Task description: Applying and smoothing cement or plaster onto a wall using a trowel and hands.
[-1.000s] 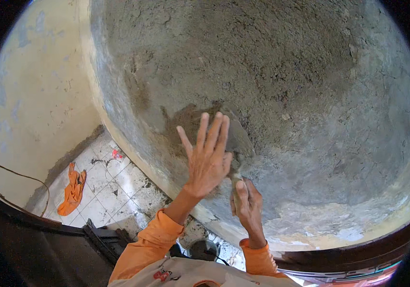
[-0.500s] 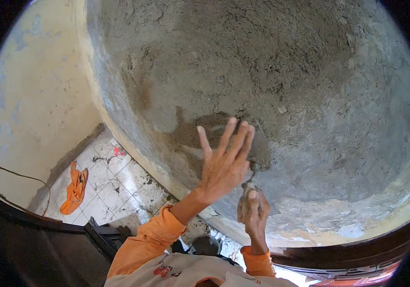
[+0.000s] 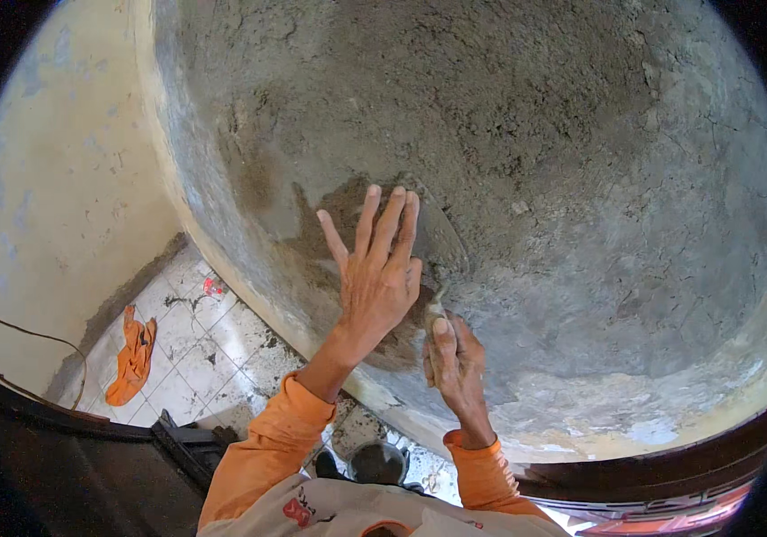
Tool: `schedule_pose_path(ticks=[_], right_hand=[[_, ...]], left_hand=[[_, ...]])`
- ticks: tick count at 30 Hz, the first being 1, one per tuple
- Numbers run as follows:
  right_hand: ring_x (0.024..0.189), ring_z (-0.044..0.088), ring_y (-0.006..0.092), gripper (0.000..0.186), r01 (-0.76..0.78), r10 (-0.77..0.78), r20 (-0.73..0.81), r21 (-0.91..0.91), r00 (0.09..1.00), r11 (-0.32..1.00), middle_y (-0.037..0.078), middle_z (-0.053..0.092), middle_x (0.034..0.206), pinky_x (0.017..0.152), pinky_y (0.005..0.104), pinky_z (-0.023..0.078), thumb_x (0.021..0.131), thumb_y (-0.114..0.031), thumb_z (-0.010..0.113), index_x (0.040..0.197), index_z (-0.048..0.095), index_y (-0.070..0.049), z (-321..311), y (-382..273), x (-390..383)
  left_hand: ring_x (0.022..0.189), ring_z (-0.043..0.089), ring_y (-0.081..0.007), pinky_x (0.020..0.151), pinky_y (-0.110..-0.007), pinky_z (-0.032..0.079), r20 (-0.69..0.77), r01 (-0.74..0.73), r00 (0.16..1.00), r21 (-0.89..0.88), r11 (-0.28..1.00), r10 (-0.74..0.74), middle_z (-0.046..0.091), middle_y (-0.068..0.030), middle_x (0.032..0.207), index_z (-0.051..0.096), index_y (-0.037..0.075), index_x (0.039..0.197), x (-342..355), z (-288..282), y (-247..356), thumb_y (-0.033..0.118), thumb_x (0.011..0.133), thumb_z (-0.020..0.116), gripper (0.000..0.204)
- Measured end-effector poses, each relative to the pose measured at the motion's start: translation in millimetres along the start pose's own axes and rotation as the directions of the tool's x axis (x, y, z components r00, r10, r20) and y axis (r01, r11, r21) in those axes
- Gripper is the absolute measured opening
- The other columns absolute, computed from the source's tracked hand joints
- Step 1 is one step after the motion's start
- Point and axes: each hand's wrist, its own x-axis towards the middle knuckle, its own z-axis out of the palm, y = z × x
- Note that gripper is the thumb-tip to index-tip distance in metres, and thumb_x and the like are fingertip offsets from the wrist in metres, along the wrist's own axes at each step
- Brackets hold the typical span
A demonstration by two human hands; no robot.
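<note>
Head view, looking down along a rough grey plastered wall [image 3: 536, 134]. Left hand [image 3: 379, 277] lies flat against the wall, palm to the surface, fingers [image 3: 370, 215] spread and extended upward, holding nothing. Fingertips rest at the upper edge of a darker, wet-looking patch of mortar [image 3: 330, 215].

Right hand [image 3: 457, 362] sits just below and to the right of the left hand, near its heel. Its fingers are curled shut around the handle of a trowel [image 3: 437, 237], thumb laid along the top of the handle. Trowel blade runs up and leftward from the right hand and lies flat on the wall, partly hidden behind the left hand; blade is smeared grey, close in colour to the plaster.

Both forearms wear orange sleeves [image 3: 267, 438].

Lower left: tiled floor [image 3: 196, 349], pale with dirt and mortar specks. An orange cloth [image 3: 133, 358] lies crumpled on it, near the foot of a yellowish wall [image 3: 52, 179]. A thin dark cable [image 3: 25, 336] crosses that wall's base.
</note>
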Motion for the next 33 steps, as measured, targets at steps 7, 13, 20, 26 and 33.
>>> schedule_pose_path(ticks=[7, 13, 20, 26, 33], right_hand=[[0.049, 0.045, 0.0080, 0.046, -0.002, 0.005, -0.047, 0.063, 0.999, 0.998, 0.001, 0.052, 0.069, 0.044, 0.0262, 0.036, 0.112, -0.046, 0.052, 0.112, 0.063, -0.002, -18.1, 20.2, -28.4], [0.053, 0.043, 0.0063, 0.039, 0.006, 0.002, -0.082, 0.099, 0.997, 0.995, -0.001, 0.052, 0.071, 0.047, 0.0255, 0.036, 0.114, -0.033, 0.049, 0.127, 0.062, 0.001, -28.9, 36.6, -66.6], [0.049, 0.043, 0.0063, 0.042, 0.025, -0.025, -0.001, 0.015, 1.000, 1.000, -0.002, 0.050, 0.068, 0.043, 0.0261, 0.034, 0.112, -0.043, 0.052, 0.117, 0.063, -0.003, -15.8, 17.2, -33.1], [0.048, 0.042, 0.0063, 0.038, 0.034, -0.036, 0.021, 0.053, 0.999, 0.998, -0.002, 0.049, 0.065, 0.043, 0.0261, 0.035, 0.114, -0.041, 0.051, 0.102, 0.061, -0.006, -1.1, 27.3, 1.7], [0.051, 0.042, 0.0062, 0.034, -0.091, 0.090, 0.064, 0.024, 0.994, 0.996, -0.003, 0.049, 0.068, 0.045, 0.0271, 0.035, 0.113, -0.036, 0.053, 0.114, 0.064, -0.003, -35.9, 48.6, -35.5]], left_hand=[[0.158, 0.032, -0.0339, 0.118, -0.081, -0.004, 0.023, 0.029, 0.999, -0.085, 0.996, -0.027, 0.042, -0.0111, 0.164, 0.041, 0.006, 0.162, -16.0, 4.3, 42.5, 0.012, 0.083, 0.068, 0.084], [0.159, 0.030, -0.0336, 0.115, -0.084, -0.007, 0.134, -0.072, 0.986, -0.179, 0.981, 0.097, 0.039, -0.0077, 0.168, 0.044, 0.007, 0.161, -36.8, -8.7, 52.9, 0.018, 0.082, 0.071, 0.084], [0.159, 0.031, -0.0328, 0.119, -0.080, -0.006, 0.054, 0.021, 0.998, -0.107, 0.994, -0.015, 0.045, -0.0082, 0.164, 0.043, 0.008, 0.162, -20.9, -26.3, 29.5, 0.013, 0.083, 0.064, 0.082], [0.158, 0.030, -0.0326, 0.121, -0.078, -0.004, -0.002, 0.028, 1.000, -0.123, 0.992, -0.029, 0.042, -0.0089, 0.164, 0.039, 0.007, 0.163, -13.4, 13.3, 4.1, 0.010, 0.083, 0.067, 0.085], [0.159, 0.029, -0.0331, 0.120, -0.080, -0.005, 0.138, 0.095, 0.987, -0.058, 0.994, -0.087, 0.039, -0.0088, 0.168, 0.039, 0.008, 0.164, -68.0, 13.4, 29.9, 0.011, 0.084, 0.066, 0.085]])
